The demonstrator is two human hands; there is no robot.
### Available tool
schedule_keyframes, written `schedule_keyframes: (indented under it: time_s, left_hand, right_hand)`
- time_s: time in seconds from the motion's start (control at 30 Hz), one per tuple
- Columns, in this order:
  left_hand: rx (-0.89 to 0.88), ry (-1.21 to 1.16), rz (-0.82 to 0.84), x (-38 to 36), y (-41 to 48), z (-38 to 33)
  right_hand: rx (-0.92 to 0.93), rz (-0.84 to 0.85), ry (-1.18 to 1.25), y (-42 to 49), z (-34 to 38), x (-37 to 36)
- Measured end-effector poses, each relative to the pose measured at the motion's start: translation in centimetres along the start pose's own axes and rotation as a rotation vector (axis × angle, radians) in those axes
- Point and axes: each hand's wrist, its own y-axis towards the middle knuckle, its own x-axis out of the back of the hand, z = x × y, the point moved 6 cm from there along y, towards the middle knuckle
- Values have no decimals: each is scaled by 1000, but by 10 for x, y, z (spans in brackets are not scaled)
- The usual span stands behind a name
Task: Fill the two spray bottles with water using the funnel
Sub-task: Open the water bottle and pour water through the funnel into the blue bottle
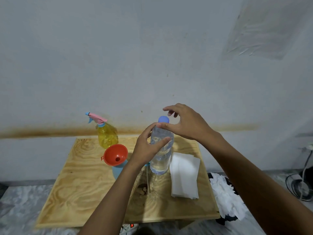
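A clear water bottle (160,155) with a blue cap (163,119) is held just above the wooden table (81,192). My left hand (147,148) grips its upper body. My right hand (184,122) hovers at the cap with fingers spread, thumb under the cap's edge. An orange funnel (115,155) sits in the neck of a light-blue spray bottle (118,170), left of my left wrist. That bottle's spray head and tube (148,178) lie on the table, mostly hidden. A yellow spray bottle (107,136) with a pink trigger head (96,117) stands at the back.
Folded white paper towels (183,177) lie on the table to the right of the water bottle. A crumpled white cloth (225,195) and cables (301,185) lie on the floor to the right. A power strip (127,228) sits under the table's front edge. A wall stands directly behind.
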Motion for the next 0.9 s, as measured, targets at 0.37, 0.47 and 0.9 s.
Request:
schedule_keyframes:
  time_s: [0.37,0.47,0.9]
  left_hand:
    - [8,9,-23,-1,0,0]
    - [20,8,-26,-1,-1,0]
    - [-11,-10,-10,-2,-3,-6]
  right_hand:
    - [141,2,-291,1,15,-1]
    - [206,109,-281,4,13,1]
    - [65,66,-213,10,16,-1]
